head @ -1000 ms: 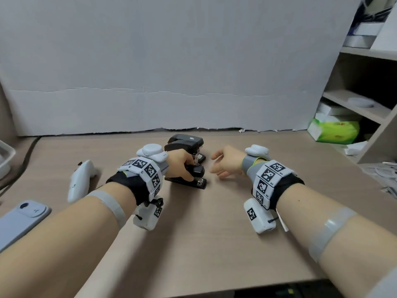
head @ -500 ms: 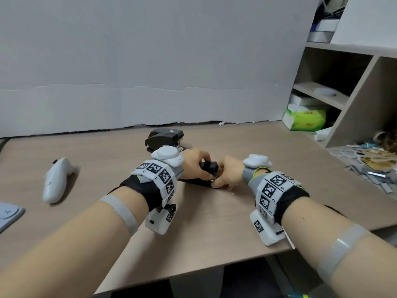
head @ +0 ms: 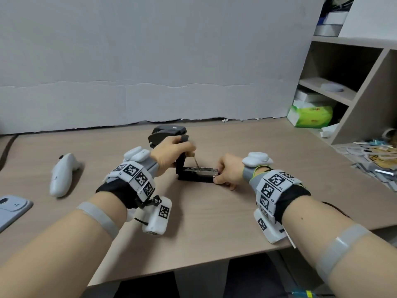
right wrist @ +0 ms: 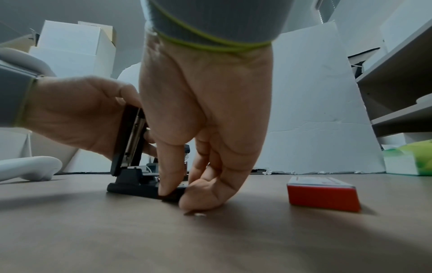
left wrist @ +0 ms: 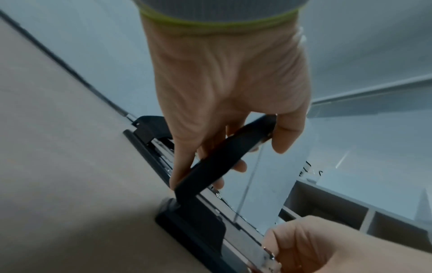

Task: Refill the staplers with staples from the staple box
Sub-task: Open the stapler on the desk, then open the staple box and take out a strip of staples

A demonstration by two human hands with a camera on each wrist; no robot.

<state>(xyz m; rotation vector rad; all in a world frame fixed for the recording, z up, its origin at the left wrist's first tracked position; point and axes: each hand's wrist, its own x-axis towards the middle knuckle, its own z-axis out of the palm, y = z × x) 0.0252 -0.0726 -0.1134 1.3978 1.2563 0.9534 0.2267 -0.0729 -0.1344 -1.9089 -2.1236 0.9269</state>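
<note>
The small black plastic-and-metal stapler sits mid-surface, its lid swung upright. The left hand grips that lid; the right hand pinches the front end at 3 o'clock. It looks rigid and light, likely to skid, so pinning the base seems wise. The red cardboard staple box lies nearby.

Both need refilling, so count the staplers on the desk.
2. A black stapler swung open, held by both hands at centre; a second black stapler closed behind it. None seem hidden.
</note>
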